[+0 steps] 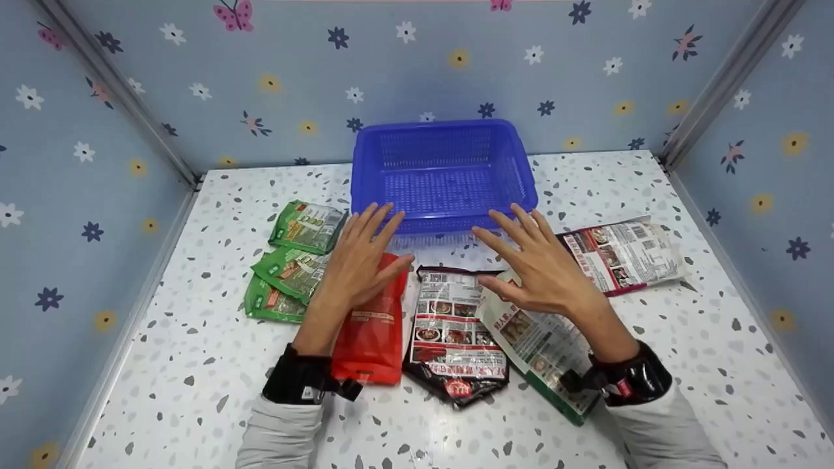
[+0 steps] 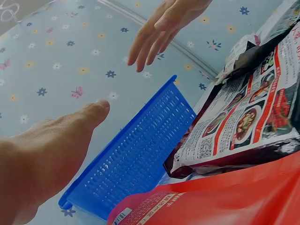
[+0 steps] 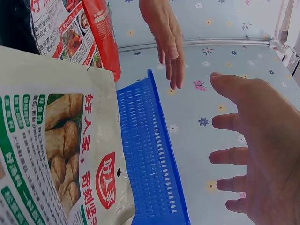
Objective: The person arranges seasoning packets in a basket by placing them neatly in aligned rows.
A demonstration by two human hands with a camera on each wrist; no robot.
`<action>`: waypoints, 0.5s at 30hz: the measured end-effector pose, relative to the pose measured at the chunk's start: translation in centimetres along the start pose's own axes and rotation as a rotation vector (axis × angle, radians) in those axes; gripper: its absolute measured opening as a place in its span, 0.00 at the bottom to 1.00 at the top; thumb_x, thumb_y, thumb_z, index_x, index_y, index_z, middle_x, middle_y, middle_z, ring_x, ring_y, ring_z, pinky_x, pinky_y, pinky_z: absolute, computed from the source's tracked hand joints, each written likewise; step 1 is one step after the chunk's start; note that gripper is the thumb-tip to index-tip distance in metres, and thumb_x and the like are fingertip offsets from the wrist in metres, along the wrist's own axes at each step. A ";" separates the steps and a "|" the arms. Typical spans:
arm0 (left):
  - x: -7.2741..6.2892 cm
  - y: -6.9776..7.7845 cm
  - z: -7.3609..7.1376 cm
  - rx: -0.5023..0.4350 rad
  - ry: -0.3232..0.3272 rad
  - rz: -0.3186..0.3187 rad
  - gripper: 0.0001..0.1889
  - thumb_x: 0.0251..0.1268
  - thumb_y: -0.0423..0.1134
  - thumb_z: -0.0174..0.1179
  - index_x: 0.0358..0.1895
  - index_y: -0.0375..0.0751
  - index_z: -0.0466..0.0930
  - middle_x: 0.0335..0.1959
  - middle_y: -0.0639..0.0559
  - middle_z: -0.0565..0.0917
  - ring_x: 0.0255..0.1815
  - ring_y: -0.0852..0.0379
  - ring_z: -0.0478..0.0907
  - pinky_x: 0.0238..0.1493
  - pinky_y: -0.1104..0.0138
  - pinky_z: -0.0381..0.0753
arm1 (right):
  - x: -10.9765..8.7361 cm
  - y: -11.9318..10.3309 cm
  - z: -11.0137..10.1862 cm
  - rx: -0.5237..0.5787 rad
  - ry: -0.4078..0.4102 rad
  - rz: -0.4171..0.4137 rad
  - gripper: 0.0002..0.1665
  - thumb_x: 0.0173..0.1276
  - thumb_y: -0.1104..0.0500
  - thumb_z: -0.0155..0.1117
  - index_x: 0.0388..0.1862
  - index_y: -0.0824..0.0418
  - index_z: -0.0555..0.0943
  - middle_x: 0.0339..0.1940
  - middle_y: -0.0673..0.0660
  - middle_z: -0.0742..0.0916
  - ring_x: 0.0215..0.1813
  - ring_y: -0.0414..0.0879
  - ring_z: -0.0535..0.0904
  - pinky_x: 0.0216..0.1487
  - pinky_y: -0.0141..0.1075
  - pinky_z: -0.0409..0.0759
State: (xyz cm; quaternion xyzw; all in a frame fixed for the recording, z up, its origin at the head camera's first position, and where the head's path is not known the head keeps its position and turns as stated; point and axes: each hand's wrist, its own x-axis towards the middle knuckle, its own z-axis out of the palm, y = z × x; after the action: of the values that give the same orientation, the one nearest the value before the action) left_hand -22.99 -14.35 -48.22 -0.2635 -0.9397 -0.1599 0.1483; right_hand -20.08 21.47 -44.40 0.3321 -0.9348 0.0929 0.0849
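Both hands are held over the packets with fingers spread, nothing in either. My left hand (image 1: 358, 264) is above the red packet (image 1: 371, 332), its fingertips near the front left corner of the blue plastic basket (image 1: 443, 225). Over the cream and green packet (image 1: 547, 355) is my right hand (image 1: 541, 267), fingertips toward the basket's front right corner. Between the hands lies a black and white packet (image 1: 456, 326) with food pictures. In the right wrist view, mushrooms show on the cream packet (image 3: 65, 140). The basket's inside shows only its mesh floor and walls.
Several green packets (image 1: 296, 273) lie overlapping at the left. Another white and red packet (image 1: 619, 254) lies at the right, partly behind my right hand. The speckled table (image 1: 215, 378) is enclosed by flowered panels (image 1: 417, 65) at the back and both sides.
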 end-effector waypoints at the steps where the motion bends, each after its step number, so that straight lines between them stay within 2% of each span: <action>1: 0.3 -0.1 0.0 0.000 -0.004 -0.002 0.42 0.85 0.63 0.59 0.90 0.43 0.65 0.90 0.38 0.67 0.93 0.32 0.60 0.94 0.36 0.57 | -0.2 0.1 -0.1 0.003 -0.003 0.007 0.50 0.82 0.29 0.60 0.95 0.43 0.61 0.96 0.63 0.62 0.97 0.70 0.50 0.96 0.70 0.43; 9: 2.9 -1.2 0.5 0.038 -0.053 0.008 0.40 0.89 0.62 0.54 0.90 0.40 0.63 0.89 0.36 0.70 0.92 0.33 0.62 0.94 0.37 0.58 | -2.2 1.1 -0.3 -0.002 -0.008 0.030 0.48 0.84 0.32 0.60 0.95 0.44 0.60 0.96 0.63 0.62 0.96 0.72 0.52 0.95 0.70 0.43; 15: 3.6 -2.2 1.5 0.075 -0.053 -0.001 0.36 0.91 0.60 0.52 0.88 0.41 0.68 0.83 0.37 0.78 0.86 0.35 0.72 0.91 0.37 0.63 | -4.1 2.2 -0.3 0.018 -0.030 0.060 0.48 0.83 0.33 0.62 0.94 0.45 0.62 0.96 0.61 0.62 0.96 0.71 0.53 0.95 0.71 0.45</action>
State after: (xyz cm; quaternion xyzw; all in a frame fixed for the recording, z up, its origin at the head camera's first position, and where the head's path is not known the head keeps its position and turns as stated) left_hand -27.40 -13.92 -48.73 -0.2616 -0.9487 -0.1178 0.1331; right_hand -18.31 25.74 -45.25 0.3058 -0.9447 0.0988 0.0653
